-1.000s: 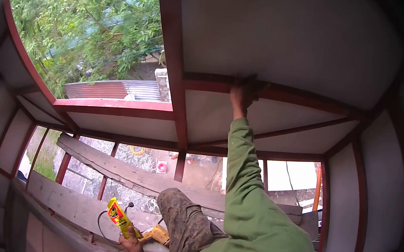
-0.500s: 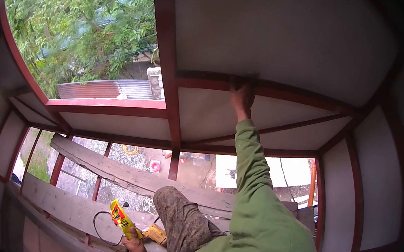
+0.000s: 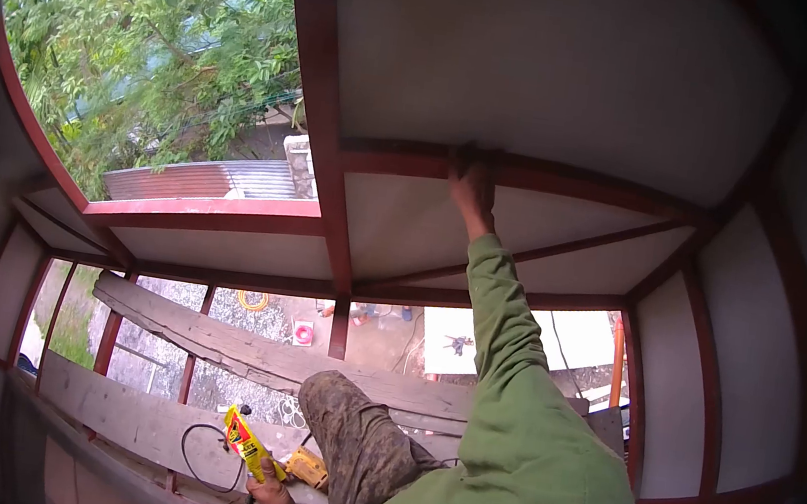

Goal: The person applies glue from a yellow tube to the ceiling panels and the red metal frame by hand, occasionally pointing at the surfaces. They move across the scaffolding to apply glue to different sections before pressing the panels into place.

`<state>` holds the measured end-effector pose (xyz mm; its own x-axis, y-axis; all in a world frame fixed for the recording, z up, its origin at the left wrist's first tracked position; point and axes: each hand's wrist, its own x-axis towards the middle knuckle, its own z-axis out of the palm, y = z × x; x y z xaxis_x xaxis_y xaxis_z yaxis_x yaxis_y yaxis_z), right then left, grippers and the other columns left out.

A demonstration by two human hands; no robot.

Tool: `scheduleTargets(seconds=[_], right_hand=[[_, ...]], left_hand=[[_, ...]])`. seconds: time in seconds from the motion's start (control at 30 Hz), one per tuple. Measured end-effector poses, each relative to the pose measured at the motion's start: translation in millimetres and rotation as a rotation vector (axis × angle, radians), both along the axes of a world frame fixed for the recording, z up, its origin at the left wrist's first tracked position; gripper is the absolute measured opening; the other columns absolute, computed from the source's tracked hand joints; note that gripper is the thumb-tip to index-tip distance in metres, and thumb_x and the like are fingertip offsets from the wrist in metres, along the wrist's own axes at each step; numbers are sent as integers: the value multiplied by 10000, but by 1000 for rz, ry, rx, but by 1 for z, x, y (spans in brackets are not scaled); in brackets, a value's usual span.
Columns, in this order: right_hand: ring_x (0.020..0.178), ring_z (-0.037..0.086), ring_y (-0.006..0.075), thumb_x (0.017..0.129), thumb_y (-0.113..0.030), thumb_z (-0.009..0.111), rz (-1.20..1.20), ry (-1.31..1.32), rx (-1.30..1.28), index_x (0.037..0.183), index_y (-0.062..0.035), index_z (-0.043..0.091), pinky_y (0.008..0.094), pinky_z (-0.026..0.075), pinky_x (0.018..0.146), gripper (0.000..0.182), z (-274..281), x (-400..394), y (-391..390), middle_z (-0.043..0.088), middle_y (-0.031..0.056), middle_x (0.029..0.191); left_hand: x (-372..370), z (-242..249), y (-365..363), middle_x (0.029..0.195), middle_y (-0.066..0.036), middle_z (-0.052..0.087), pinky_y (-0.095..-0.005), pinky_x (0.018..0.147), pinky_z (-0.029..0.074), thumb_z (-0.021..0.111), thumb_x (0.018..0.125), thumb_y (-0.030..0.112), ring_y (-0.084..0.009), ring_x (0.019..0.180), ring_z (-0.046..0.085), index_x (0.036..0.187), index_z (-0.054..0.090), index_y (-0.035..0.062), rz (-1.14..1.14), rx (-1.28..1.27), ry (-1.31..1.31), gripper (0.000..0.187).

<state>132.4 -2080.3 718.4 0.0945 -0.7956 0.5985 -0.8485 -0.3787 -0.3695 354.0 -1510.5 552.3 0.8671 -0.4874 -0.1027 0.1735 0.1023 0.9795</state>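
My left hand (image 3: 269, 489) is closed around a yellow tube (image 3: 244, 442) with red and black print, its dark nozzle end tilted up and left. Close beside that hand lies a yellow power tool (image 3: 307, 468) with a black cord, on the planks. My right hand (image 3: 473, 182) is raised at arm's length against a red frame bar (image 3: 573, 185) under a grey panel (image 3: 548, 63). Its fingers reach over the bar's upper edge, dark and blurred, so I cannot make out their shape or whether they hold anything.
Wooden planks (image 3: 202, 333) span the frame below me, around my bent knee (image 3: 349, 452). Through the gaps, the ground shows far down, with a white sheet (image 3: 449, 333) and a coiled yellow hose (image 3: 253, 301). An opening at upper left faces trees (image 3: 166, 52).
My right hand has shifted slightly left along the red bar, and its fingers have changed position. The view has moved a little. My left hand still holds the yellow tube.
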Motion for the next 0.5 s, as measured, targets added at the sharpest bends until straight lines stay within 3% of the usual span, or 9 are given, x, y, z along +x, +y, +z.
scheduleTargets(seconds=[0.13, 0.2, 0.3, 0.33, 0.4, 0.43, 0.5], right_hand=[[1321, 229, 515, 941, -436, 437, 56, -304, -182, 1423, 54, 218, 520, 225, 1101, 722, 5, 5, 21, 319, 283, 1420], [1334, 198, 515, 939, -454, 439, -49, -196, -74, 1428, 66, 181, 508, 219, 1108, 759, 11, 10, 18, 264, 310, 1438], [1346, 173, 509, 943, -469, 426, -98, -289, 74, 1421, 89, 161, 509, 205, 1114, 782, 19, 18, 24, 176, 348, 1452], [1346, 173, 509, 943, -469, 426, -95, -288, 80, 1421, 89, 161, 509, 205, 1114, 782, 0, 19, 0, 176, 348, 1452], [1349, 168, 507, 943, -487, 418, -255, 90, -82, 1412, 108, 154, 499, 215, 1112, 802, -56, 13, -64, 116, 383, 1445], [1349, 168, 507, 943, -487, 418, -255, 94, -83, 1412, 108, 154, 499, 215, 1112, 802, -49, 15, -56, 116, 383, 1445], [1284, 285, 524, 980, -388, 359, -266, -253, -159, 1379, -18, 354, 491, 161, 1131, 544, -30, 27, -28, 351, 364, 1349]], left_hand=[[0, 0, -4, 623, -26, 547, -224, 454, 391, 642, 886, 382, -96, 485, 490, 848, 560, 15, -34, 1, 10, 377], [-3, 2, -6, 623, -27, 549, -224, 454, 391, 644, 885, 385, -96, 486, 491, 847, 563, 15, -37, 9, -2, 380], [-8, 7, -7, 622, -25, 546, -223, 457, 391, 640, 887, 388, -92, 489, 490, 828, 564, 16, 11, -7, 5, 385], [-9, 9, -7, 623, -24, 544, -223, 456, 392, 638, 889, 386, -90, 491, 490, 825, 565, 15, 4, -18, 3, 383], [-13, 8, -1, 623, -22, 543, -223, 456, 393, 636, 891, 383, -88, 493, 491, 822, 567, 15, -8, -20, 8, 381], [-12, 6, -1, 621, -20, 542, -223, 454, 393, 635, 893, 380, -87, 494, 492, 823, 566, 13, -11, -10, 13, 379], [-11, 4, 0, 620, -19, 540, -223, 452, 392, 633, 895, 376, -86, 496, 494, 825, 566, 11, -14, 2, 15, 378]])
